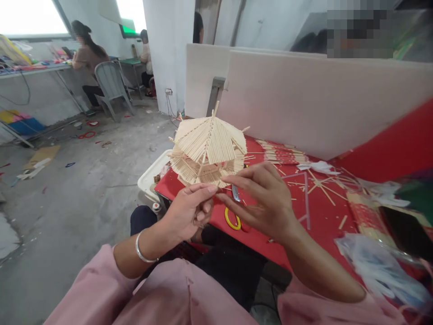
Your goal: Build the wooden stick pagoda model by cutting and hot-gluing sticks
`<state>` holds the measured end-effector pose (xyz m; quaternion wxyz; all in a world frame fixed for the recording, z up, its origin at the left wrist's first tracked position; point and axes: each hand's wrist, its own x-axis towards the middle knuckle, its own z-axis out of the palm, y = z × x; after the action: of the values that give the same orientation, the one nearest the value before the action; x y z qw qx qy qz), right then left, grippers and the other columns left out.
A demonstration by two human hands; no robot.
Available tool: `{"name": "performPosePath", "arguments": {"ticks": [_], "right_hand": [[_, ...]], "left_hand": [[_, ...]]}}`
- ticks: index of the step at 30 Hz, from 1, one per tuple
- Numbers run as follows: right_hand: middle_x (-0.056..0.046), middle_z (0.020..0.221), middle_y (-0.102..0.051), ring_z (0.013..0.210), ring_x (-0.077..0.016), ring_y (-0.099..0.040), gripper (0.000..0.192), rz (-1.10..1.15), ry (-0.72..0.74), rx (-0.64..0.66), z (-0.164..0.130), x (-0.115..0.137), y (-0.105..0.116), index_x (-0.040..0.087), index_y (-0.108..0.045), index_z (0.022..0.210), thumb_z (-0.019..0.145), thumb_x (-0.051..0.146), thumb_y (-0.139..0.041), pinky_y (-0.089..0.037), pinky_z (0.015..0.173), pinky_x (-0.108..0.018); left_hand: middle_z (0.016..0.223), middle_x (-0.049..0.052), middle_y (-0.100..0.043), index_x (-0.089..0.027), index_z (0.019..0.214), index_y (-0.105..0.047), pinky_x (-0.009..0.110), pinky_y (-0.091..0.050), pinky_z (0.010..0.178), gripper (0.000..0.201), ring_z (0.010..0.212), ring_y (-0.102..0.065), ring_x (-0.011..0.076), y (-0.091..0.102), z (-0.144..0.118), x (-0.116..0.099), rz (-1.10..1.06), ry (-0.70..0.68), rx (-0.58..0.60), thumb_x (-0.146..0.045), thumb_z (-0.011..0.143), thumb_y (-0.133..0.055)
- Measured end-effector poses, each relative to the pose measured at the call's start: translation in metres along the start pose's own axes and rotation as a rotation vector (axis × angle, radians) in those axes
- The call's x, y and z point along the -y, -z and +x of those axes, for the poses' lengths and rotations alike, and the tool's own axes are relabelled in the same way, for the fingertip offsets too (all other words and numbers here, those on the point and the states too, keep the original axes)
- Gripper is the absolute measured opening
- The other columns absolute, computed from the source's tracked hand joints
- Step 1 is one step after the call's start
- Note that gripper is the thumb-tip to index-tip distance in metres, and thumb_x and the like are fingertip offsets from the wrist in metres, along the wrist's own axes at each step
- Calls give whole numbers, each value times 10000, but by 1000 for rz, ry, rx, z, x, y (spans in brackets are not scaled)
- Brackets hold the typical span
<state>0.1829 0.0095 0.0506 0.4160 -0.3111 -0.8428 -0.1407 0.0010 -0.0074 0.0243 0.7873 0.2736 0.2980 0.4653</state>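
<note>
In front of me on the table edge stands a pavilion model (208,142) built of thin wooden sticks, with a pointed roof over a lower stick tier. My left hand (192,212) is closed just before it, thumb pressed on the fingers. Whatever sits in that pinch is too small to make out. Close to its fingertips is my right hand (265,198), thumb and forefinger apart, the other fingers loosely bent, with nothing plainly held. Beneath the hands lie yellow-handled scissors (232,220) and a grey metal blade-like tool (236,193).
Loose sticks (320,183) and stick bundles (284,152) lie across the red table (257,243). A dark phone (404,230) and a clear plastic bag (379,262) are at right. White boards (304,99) lean behind. Several people sit or stand farther back.
</note>
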Motion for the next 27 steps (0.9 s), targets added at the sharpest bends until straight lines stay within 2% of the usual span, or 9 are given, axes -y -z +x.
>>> {"name": "performPosePath", "arguments": {"ticks": [4, 9, 12, 17, 21, 27], "right_hand": [[-32, 882, -672, 811, -186, -586, 287, 81, 19, 38, 11, -5, -20, 262, -718, 1156, 877, 312, -756, -509, 721, -352], [-27, 834, -642, 798, -191, -562, 257, 66, -19, 94, 19, -12, -33, 269, -752, 1139, 887, 309, -717, -494, 732, -364], [-31, 849, -645, 812, -193, -567, 265, 55, -9, 112, 22, -14, -37, 261, -740, 1145, 884, 290, -705, -488, 738, -358], [-43, 877, -655, 816, -195, -571, 271, -44, 18, 45, 24, -15, -40, 232, -711, 1133, 872, 303, -733, -482, 743, -358], [-33, 851, -652, 799, -190, -575, 203, -19, 3, 87, 25, -18, -41, 239, -726, 1069, 872, 279, -709, -486, 737, -360], [-39, 850, -641, 811, -204, -557, 221, -44, -6, 105, 30, -33, -41, 238, -735, 1073, 865, 310, -716, -491, 747, -375]], "left_hand": [[470, -59, -492, -158, 623, -586, 172, -184, 361, 339, 343, -319, 7, 12, 2, -16, 35, 3, -35, -338, 739, -849], [489, -52, -501, -149, 672, -631, 173, -172, 363, 264, 359, -324, 10, 19, 12, -30, 47, 37, -19, -301, 781, -817], [507, -58, -496, -142, 722, -656, 154, -176, 363, 217, 381, -326, 7, 21, 19, -33, 6, 59, -8, -274, 777, -819], [502, -66, -468, -151, 691, -626, 136, -189, 359, 222, 391, -321, 9, 22, 25, -34, -99, 110, -18, -235, 763, -818], [497, -63, -464, -153, 668, -612, 141, -193, 358, 238, 389, -328, 12, 21, 29, -34, -110, 126, -39, -234, 775, -809], [548, -40, -541, -149, 664, -595, 147, -209, 355, 239, 387, -329, 4, 23, 37, -33, -128, 144, -49, -224, 784, -788]]}}
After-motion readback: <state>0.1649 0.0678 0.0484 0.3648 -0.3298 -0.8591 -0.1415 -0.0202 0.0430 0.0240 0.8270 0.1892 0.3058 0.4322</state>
